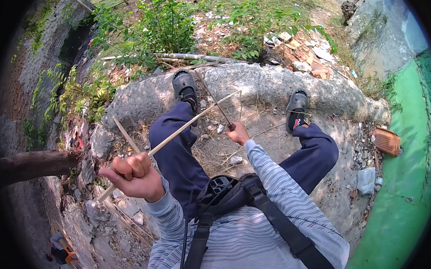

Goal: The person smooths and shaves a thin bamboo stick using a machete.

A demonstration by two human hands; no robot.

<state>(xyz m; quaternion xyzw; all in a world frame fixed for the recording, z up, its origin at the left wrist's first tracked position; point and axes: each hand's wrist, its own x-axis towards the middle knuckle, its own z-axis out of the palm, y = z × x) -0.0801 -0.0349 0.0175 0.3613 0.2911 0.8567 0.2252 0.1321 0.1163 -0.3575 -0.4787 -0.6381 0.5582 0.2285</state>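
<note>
My left hand (138, 177) is closed round a long, pale wooden stick (177, 132), raised at the left of my lap. The stick slants up to the right, across my left knee, and a thin strip (240, 106) hangs from its far end. Low between my knees, my right hand (238, 134) grips a knife (209, 93) with a long, narrow, dark blade pointing forward and left. That blade crosses the stick in the picture; whether they touch I cannot tell. Behind my left hand a second pale stick (126, 133) shows, its lower end hidden.
My dark clogs (183, 84) rest at a rough stone edge (251, 77). Leafy plants (168, 33) and rubble lie beyond. At right are an orange-brown crate-like piece (387, 141), a pale block (366, 181) and a green surface (397, 213). A trunk (41, 166) juts in from the left; a person (62, 249) is at lower left.
</note>
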